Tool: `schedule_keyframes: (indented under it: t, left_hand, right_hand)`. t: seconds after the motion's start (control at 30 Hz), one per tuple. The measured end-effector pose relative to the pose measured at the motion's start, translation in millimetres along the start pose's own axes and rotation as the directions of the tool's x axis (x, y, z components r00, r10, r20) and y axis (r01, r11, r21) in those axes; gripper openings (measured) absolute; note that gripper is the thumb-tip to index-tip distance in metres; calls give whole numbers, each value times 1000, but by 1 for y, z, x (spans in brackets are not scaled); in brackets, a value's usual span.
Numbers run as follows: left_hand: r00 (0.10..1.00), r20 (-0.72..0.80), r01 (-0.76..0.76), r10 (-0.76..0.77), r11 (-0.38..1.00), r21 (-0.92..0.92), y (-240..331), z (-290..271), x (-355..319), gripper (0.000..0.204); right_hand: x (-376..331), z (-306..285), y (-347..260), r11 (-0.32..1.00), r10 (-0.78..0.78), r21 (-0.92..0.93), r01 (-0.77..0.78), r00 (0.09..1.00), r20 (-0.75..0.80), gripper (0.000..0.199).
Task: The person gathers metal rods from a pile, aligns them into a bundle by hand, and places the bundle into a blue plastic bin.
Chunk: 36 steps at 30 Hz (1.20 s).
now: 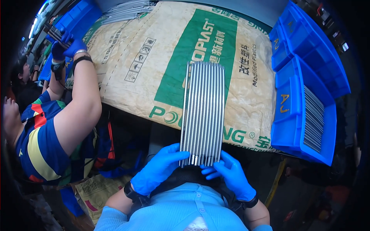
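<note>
Several thin, shiny metal rods [202, 111] lie side by side as a flat bundle, stretching from close to my body out over the table. My left hand [157, 170], in a blue glove, grips the near left edge of the bundle with the thumb on top. On the opposite side my right hand [232, 175], gloved alike, has its thumb and fingers at the near right corner of the same rods. The rods' near ends are slightly uneven, and parts of my fingers are hidden beneath them.
Brown paper sacking [254, 104] with green print covers the table. A blue bin [287, 133] holding rods [314, 115] stands at the right edge, beside more blue bins [316, 42]. At left, a co-worker's blue-gloved hands [69, 47] hold rods. More rods [127, 9] lie at the back.
</note>
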<state>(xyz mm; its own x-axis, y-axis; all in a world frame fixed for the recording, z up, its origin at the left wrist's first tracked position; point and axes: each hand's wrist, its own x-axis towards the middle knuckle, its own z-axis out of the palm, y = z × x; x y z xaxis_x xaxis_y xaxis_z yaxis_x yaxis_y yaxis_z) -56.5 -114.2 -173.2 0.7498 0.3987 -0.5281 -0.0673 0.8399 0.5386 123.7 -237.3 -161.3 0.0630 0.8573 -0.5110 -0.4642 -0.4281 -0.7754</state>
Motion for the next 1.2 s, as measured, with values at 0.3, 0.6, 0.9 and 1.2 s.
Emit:
schedule_keyframes:
  t: [0.3, 0.6, 0.9, 1.2]
  left_hand:
    - [997, -25, 69, -68, 997, 38, 1, 2, 0, 38]
    - [994, -40, 100, -99, 995, 27, 2, 6, 1, 37]
    - [1000, -30, 10, 2, 921, 390, 0, -2, -1, 37]
    - [999, -28, -18, 25, 975, 221, 7, 2, -9, 40]
  right_hand:
    - [-4, -3, 2, 992, 124, -14, -123, 990, 65, 32]
    - [-5, -2, 4, 996, 93, -2, -93, 992, 80, 31]
    - [-3, 6, 11, 997, 72, 26, -73, 997, 10, 33]
    - [0, 8, 12, 999, 36, 19, -36, 999, -6, 34]
